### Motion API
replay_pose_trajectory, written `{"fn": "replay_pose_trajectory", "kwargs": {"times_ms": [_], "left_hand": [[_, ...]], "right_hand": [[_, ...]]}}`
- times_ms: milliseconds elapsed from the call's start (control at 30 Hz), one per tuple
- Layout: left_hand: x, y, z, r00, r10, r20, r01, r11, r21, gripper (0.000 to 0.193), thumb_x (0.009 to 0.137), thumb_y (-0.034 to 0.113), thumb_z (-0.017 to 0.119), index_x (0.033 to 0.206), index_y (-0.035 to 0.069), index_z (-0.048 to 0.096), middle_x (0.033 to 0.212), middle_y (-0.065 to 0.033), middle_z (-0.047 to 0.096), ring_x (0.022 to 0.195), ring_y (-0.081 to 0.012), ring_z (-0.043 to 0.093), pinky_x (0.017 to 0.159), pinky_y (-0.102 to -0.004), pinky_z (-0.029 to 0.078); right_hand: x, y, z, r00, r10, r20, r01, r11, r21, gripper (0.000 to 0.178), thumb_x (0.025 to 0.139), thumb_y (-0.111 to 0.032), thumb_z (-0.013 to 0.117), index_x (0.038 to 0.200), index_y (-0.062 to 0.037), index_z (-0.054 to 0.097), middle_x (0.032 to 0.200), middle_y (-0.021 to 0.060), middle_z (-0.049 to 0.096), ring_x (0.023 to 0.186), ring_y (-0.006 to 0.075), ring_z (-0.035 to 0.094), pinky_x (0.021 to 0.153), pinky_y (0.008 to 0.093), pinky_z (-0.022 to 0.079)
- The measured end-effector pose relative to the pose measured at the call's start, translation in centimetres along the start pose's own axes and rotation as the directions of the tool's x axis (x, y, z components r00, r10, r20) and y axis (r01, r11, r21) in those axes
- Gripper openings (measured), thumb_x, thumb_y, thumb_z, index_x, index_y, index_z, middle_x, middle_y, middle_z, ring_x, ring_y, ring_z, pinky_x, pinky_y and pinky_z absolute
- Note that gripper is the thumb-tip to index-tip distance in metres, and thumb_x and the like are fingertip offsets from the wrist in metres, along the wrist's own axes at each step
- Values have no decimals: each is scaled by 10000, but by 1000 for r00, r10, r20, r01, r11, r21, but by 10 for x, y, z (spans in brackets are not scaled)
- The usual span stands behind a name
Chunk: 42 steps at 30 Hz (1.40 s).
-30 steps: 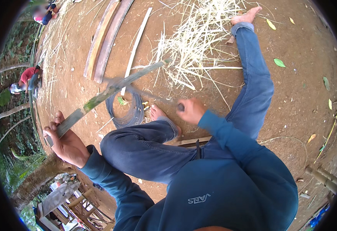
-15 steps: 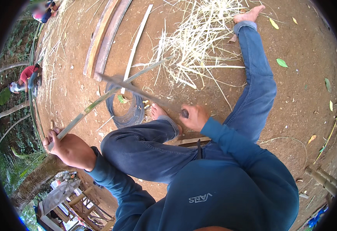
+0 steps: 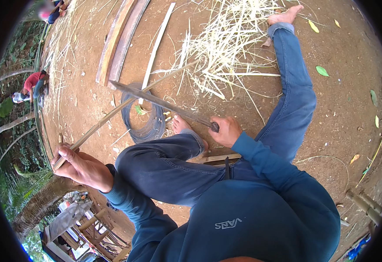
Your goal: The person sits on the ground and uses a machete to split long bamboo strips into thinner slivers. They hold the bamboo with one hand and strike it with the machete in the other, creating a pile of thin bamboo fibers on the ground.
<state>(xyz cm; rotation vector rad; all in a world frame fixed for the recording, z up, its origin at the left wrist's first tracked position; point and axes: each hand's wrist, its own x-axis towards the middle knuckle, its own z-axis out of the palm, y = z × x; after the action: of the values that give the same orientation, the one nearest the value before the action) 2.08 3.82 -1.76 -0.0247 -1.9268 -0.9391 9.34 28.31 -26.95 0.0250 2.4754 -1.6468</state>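
Note:
My left hand is closed on the near end of a long, narrow bamboo strip. A short thin brown stick pokes up by its fingers. The strip slants away to the right, its far end at the pile of shavings. In my right hand is a machete, gripped by its dark handle. Its long, dull blade points away to the left and crosses over the strip near the middle; whether they touch I cannot tell.
A coil of dark wire lies by my bare foot. Pale shavings are heaped ahead, near a pale strip and long boards. Another person bends at the far left. Bamboo poles lie at right.
The bamboo strip has rolled in my left hand, showing a brown face instead of the greenish one. The machete has shifted slightly to the right and down.

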Motion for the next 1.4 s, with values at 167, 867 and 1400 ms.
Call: {"fn": "replay_pose_trajectory", "kwargs": {"times_ms": [167, 867, 1400], "left_hand": [[3, 1, 2, 998, -47, 49, 47, 999, 5, 318, 940, 298, 575, 937, 28, 408, 917, -66, 429, 827, -117, 454, 747, -269, 392], [18, -34, -17, 995, -72, -74, 83, 983, 164, 438, 877, 325, 661, 1012, -38, 456, 941, -180, 630, 795, -184, 611, 659, -281, 488], [12, -51, -23, 987, -117, -113, 131, 983, 129, 447, 869, 316, 672, 1055, -22, 447, 978, -157, 574, 872, -184, 576, 739, -323, 490]], "right_hand": [[31, 81, 20, 952, 302, -54, -306, 949, -83, 211, 740, -222, 631, 859, -51, 658, 748, 194, 652, 719, 357, 644, 667, 444, 513], [7, 1, 12, 990, 15, 138, -7, 998, -60, 209, 750, -231, 646, 853, -49, 658, 716, 194, 647, 667, 323, 652, 624, 414, 521], [33, 45, 19, 975, 222, 19, -216, 962, -166, 173, 767, -238, 635, 818, -75, 662, 749, 199, 652, 681, 374, 636, 675, 465, 511]]}}
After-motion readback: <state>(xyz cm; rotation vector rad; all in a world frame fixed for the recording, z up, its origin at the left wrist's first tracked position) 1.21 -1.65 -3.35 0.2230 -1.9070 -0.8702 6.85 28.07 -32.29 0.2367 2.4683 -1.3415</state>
